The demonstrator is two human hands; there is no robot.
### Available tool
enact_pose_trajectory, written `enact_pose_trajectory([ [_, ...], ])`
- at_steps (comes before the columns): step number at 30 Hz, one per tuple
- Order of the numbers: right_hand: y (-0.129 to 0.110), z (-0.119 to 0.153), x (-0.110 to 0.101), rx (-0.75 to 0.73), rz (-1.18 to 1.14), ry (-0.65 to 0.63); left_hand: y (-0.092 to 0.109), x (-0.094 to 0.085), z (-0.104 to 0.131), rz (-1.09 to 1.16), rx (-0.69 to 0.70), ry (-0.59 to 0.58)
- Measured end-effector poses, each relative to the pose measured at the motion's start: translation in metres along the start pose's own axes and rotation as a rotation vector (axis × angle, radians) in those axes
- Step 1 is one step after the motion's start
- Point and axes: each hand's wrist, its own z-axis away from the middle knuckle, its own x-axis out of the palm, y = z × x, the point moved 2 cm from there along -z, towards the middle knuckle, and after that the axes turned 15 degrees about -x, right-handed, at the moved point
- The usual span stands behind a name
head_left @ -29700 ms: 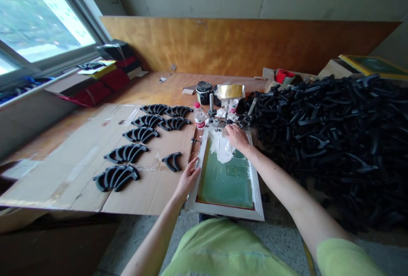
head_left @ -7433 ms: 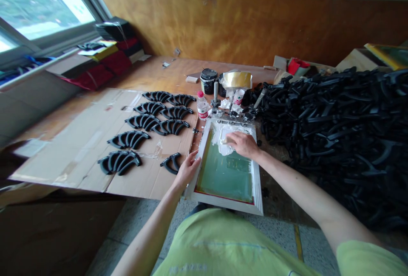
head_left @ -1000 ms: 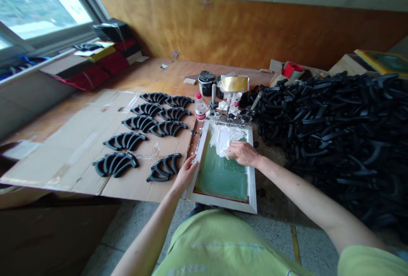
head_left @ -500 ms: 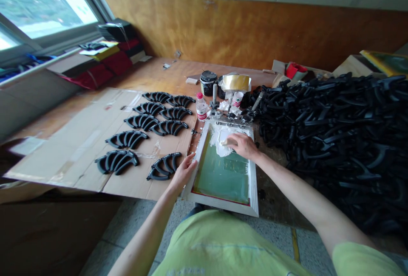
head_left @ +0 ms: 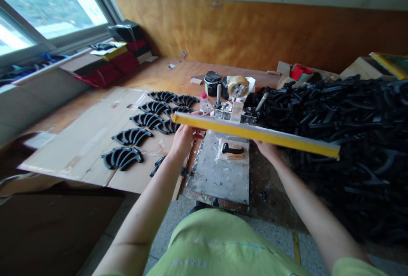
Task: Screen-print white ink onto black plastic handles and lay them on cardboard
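Note:
The screen printing frame (head_left: pixel 255 135) is tilted up on its hinge, so its yellow front edge faces me. My left hand (head_left: pixel 184 138) grips it near its left end, with fingertips partly showing above the edge. Under the frame, to the right of the base plate, is my right hand (head_left: pixel 267 149); its fingers are hidden and I cannot tell what they hold. A black curved lever-like part (head_left: pixel 232 149) lies on a small taped holder on the grey metal base plate (head_left: pixel 219 178).
Fanned rows of black parts (head_left: pixel 123 158) lie on cardboard (head_left: pixel 79 140) to the left. A big heap of black parts (head_left: pixel 325 119) fills the right. Behind the frame stand a bottle (head_left: pixel 204 104), an ink pot (head_left: pixel 212 83) and a tape roll (head_left: pixel 238 85).
The frame has swung from flat to raised, uncovering the base plate and black part. My left hand has moved up with its edge; my right hand has left the screen's white ink, going rightward.

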Motion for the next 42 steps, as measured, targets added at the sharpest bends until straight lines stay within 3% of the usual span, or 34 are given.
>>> enact_pose_trajectory([
  [3, -0.025, 0.02, 0.036, -0.19, -0.048, -0.139, -0.004, 0.008, -0.013, 0.027, -0.037, 0.034],
  [5, -0.04, 0.024, 0.044, -0.259, -0.037, -0.214, -0.022, 0.008, -0.008, 0.039, -0.063, 0.067],
  [7, -0.055, 0.024, 0.039, -0.262, -0.036, -0.24, -0.052, 0.006, 0.007, -0.004, -0.184, 0.046],
  [11, -0.108, 0.025, 0.028, -0.393, -0.113, -0.248, -0.122, 0.006, 0.057, -0.058, -0.61, -0.147],
  [13, -0.148, 0.029, 0.035, -0.529, -0.124, -0.267, -0.146, -0.001, 0.074, 0.065, -0.631, -0.069],
  [16, -0.205, 0.028, 0.066, -0.728, -0.155, -0.345, -0.167, -0.038, 0.085, 0.2, -0.53, 0.249],
  [20, -0.25, 0.005, 0.127, -0.819, -0.206, -0.469, -0.189, -0.121, 0.095, 0.144, -0.497, 0.591],
  [23, -0.269, -0.016, 0.173, -0.741, -0.14, -0.534, -0.209, -0.175, 0.104, -0.026, -0.597, 0.757],
  [27, -0.295, -0.025, 0.215, -0.655, -0.026, -0.597, -0.226, -0.208, 0.104, -0.156, -0.692, 0.761],
  [35, -0.328, -0.019, 0.248, -0.532, 0.07, -0.652, -0.236, -0.215, 0.098, -0.243, -0.705, 0.744],
  [42, -0.315, -0.03, 0.238, -0.536, 0.063, -0.669, -0.24, -0.213, 0.098, -0.216, -0.676, 0.756],
])
